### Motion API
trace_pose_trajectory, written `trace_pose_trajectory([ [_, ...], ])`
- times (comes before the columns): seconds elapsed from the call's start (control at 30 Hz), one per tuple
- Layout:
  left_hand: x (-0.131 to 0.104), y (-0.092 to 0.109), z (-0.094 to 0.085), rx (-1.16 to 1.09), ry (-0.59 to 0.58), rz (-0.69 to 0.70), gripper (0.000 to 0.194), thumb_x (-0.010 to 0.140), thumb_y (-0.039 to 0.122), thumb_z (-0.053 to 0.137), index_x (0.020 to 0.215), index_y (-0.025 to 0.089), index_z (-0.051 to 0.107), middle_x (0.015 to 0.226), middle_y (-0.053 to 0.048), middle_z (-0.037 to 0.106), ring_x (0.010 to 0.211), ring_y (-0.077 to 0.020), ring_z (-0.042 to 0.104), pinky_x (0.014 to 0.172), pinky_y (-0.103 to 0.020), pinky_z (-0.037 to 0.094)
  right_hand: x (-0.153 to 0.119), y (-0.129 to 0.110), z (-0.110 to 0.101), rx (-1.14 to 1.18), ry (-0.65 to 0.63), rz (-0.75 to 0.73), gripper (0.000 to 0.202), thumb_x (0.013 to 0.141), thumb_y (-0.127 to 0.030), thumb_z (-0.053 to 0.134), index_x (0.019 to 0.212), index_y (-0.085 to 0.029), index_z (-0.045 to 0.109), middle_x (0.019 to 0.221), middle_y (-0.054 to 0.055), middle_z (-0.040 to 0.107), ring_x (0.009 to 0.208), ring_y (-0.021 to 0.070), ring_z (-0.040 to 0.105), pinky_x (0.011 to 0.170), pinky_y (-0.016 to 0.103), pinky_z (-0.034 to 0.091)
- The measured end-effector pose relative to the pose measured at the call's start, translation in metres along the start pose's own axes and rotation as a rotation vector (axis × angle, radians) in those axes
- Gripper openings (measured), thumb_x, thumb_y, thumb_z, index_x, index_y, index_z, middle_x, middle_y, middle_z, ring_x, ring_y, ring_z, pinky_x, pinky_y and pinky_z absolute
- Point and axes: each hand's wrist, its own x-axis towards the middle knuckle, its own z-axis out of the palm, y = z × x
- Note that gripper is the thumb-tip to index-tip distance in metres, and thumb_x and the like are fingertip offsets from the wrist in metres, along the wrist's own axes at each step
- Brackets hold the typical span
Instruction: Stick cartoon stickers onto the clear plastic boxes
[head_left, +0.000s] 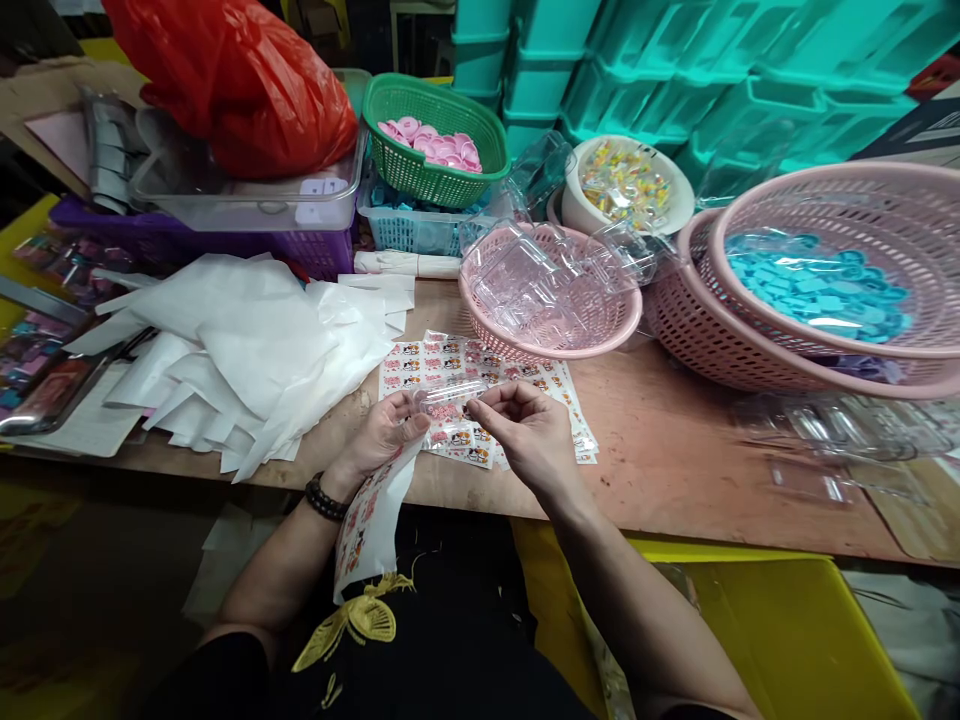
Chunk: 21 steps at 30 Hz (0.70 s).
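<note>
We see the left hand (390, 430) partly curled, thumb and fingers closed narrowly on the left end of a clear plastic case (452, 390). From the near side of that same hand hangs a sticker strip (367, 525), printed with pink lettering and cats; we cannot tell exactly which fingers keep it there. The right hand (525, 430) has its thumb and forefinger brought together at the case's right end, touching it, with the other fingers folded in. Whether those fingertips pinch the plastic or a sticker on it is too small for us to tell.

The case is held up between both hands, above the near edge of the worktop (652, 430). Its long axis runs left to right, the right end tipped slightly toward the far side, and we make out pink lettering on its middle. The strip runs the other way, its long axis near to far, the loose lower end pointing near and a little left.

Just beyond the hands lie printed sticker sheets (405, 365). To their left we find a heap of white paper sheets (255, 330), and on their far side a round pink basket (555, 353) holding more clear packaging (525, 275).
</note>
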Motion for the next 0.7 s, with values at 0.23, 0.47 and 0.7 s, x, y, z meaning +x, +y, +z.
trace_pose_trajectory([
  [0.23,0.000,0.001,0.002,0.079,0.035,0.003,0.062,0.060,0.049,0.092,0.105,0.014,0.067,0.107,-0.012,0.075,0.096,-0.0229,0.071,0.089,-0.034,0.052,0.000,0.002,0.002,-0.073,-0.010,-0.031,0.038,0.068,-0.052,0.081,0.071,-0.019,0.063,0.064,0.000,0.064,0.055,0.0117,0.055,0.052,0.026,0.045],
  [0.47,-0.006,0.007,0.013,0.238,0.180,0.067,0.050,0.066,0.036,0.082,0.109,0.012,0.069,0.103,-0.012,0.077,0.094,-0.0235,0.072,0.082,-0.030,0.055,-0.014,-0.006,-0.004,-0.714,0.115,-0.187,0.039,0.084,-0.060,0.065,0.088,-0.022,0.065,0.070,0.002,0.067,0.061,0.0177,0.062,0.057,0.029,0.044],
  [0.7,-0.007,0.011,0.017,0.259,-0.016,0.067,0.055,0.071,0.046,0.077,0.114,0.012,0.068,0.094,-0.011,0.079,0.086,-0.0237,0.074,0.081,-0.033,0.055,0.001,0.007,-0.020,-0.470,-0.141,-0.072,0.082,0.069,-0.070,0.074,0.132,-0.022,0.052,0.125,0.015,0.065,0.102,0.0284,0.067,0.081,0.042,0.057],
])
